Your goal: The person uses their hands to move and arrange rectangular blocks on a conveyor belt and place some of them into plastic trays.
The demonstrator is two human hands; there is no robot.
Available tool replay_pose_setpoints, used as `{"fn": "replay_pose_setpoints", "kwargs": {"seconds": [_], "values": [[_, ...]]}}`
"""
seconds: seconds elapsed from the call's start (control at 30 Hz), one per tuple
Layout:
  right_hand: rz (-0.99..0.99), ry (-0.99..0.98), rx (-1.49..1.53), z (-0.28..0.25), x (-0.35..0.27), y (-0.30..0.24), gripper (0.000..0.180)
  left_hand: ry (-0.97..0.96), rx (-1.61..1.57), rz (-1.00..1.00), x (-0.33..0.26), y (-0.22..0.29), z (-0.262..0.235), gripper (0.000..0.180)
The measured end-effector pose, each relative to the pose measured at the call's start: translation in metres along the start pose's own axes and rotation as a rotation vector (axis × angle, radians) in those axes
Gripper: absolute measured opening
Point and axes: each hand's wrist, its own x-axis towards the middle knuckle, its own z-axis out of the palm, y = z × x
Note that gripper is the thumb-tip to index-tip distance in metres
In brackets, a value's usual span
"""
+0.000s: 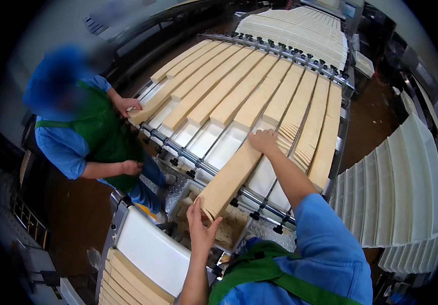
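Note:
A long, pale yellow stack of thin dough-like sheets (229, 178) slants across the near rail of the conveyor (219, 147). My left hand (202, 227) grips its near end, thumb and fingers on either side, where the edges of the layers show. At the far end, my right hand (263, 141) is closed over the top of the same stack, its fingers partly hidden. Just right of that hand lies another stack with its layers fanned out (298, 142). More long yellow stacks (229, 91) lie side by side in the lanes beyond.
At the left, a co-worker in a green apron (102, 132) has a hand (127, 105) on the leftmost stack. Below the rail sits a bin of scraps (231, 231). A white surface (150, 249) with yellow strips stands at lower left; ridged pale sheets (397, 183) are stacked at right.

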Motion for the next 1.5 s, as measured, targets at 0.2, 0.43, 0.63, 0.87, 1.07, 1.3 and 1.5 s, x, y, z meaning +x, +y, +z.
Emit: {"fn": "replay_pose_setpoints", "kwargs": {"seconds": [0.2,0.43,0.63,0.87,1.07,1.3,1.5], "values": [[0.021,-0.094,0.055,-0.005,0.017,0.008,0.062,0.042,0.048,0.009,0.014,0.0,0.027,0.081],[-0.08,0.141,-0.133,-0.002,-0.007,-0.001,0.06,-0.095,0.041,0.024,0.059,-0.015,0.077,0.074],[-0.794,0.284,0.477,0.018,-0.098,-0.02,0.051,-0.114,-0.055,-0.079,0.066,-0.01,0.093,0.068],[-0.975,0.266,0.05,0.035,-0.129,-0.033,0.03,0.185,-0.313,-0.169,0.018,-0.05,0.059,0.065],[-1.024,0.325,-0.074,0.031,-0.141,-0.055,0.024,0.466,0.194,-0.316,-0.072,-0.106,-0.001,0.053],[-0.969,0.367,-0.087,0.056,-0.138,-0.047,0.016,0.585,0.577,-0.697,-0.192,-0.135,-0.033,0.054],[-0.988,0.403,0.014,0.055,-0.137,-0.045,0.02,0.4,0.59,-0.635,-0.186,-0.126,-0.009,0.052]]}}
